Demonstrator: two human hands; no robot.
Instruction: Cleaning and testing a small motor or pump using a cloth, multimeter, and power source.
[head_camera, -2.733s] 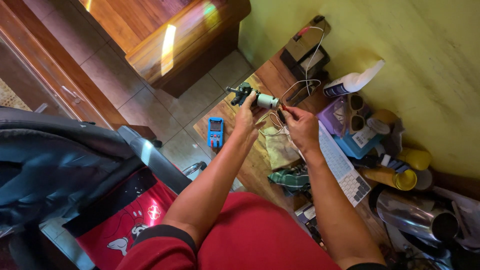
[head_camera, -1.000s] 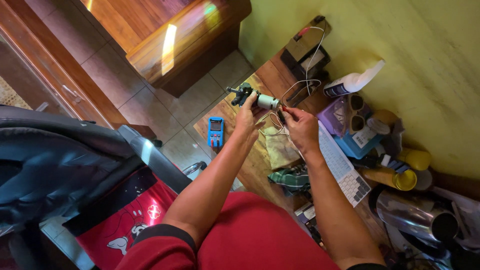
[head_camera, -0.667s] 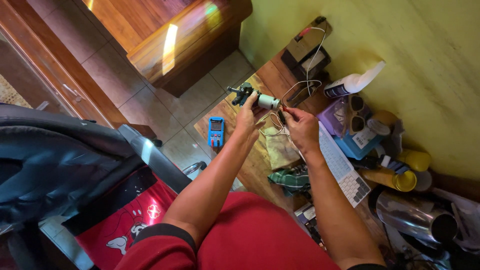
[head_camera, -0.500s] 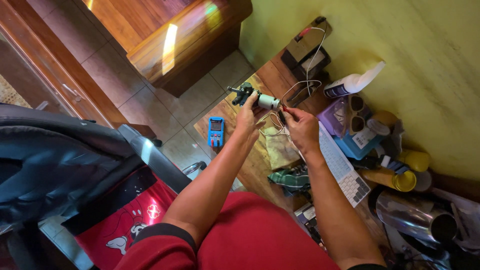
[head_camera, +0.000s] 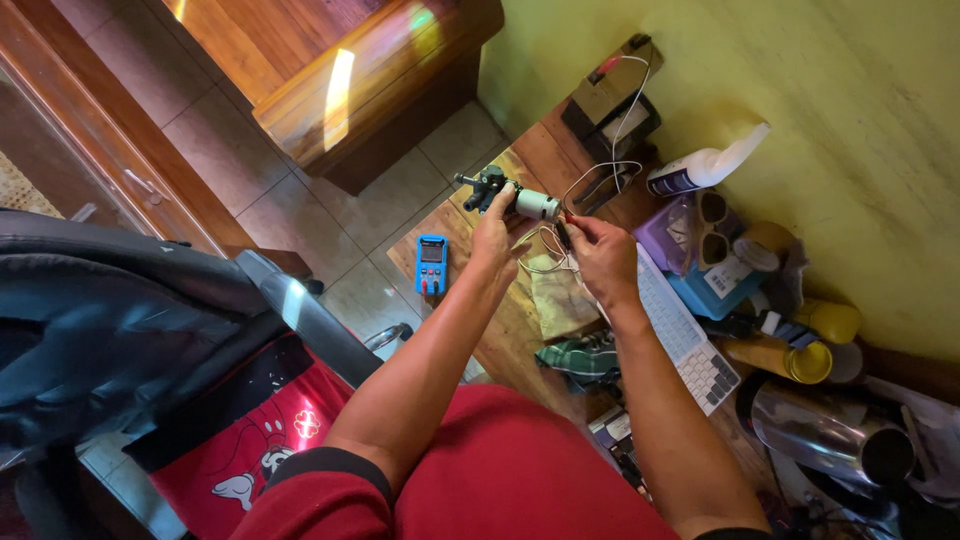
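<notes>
Yellow wall on your right, tiled floor on your left, and between them a narrow wooden table (head_camera: 520, 320) crowded with gear. You are holding a small motor-and-pump assembly (head_camera: 508, 195) just above its far end: your left hand (head_camera: 492, 240) has its fingers closed around the middle of the body, with the black fitting sticking out to the left and the silvery motor can to the right. Your right hand (head_camera: 603, 255) is pinched shut on a red-tipped lead (head_camera: 568, 217), held right at the rear end of the motor can; whether the tip actually touches a terminal is too small to tell. Thin white wires (head_camera: 600, 170) run from that spot back to a dark battery-like box (head_camera: 610, 95) against the wall.

As far as the work goes, the assembly is already picked up and steadied, and the lead has been brought to the motor's end. You have not set the assembly down, and nothing shows whether the motor is turning.

A blue handheld meter (head_camera: 431, 263) lies flat on the table's left edge, well apart from both hands and untouched. Near your right wrist lies a white keyboard (head_camera: 685, 335), with a green cloth (head_camera: 580, 360) just beside it. A white spray bottle (head_camera: 705, 160) lies near the wall, and a yellow cup (head_camera: 805, 360) sits further right.
</notes>
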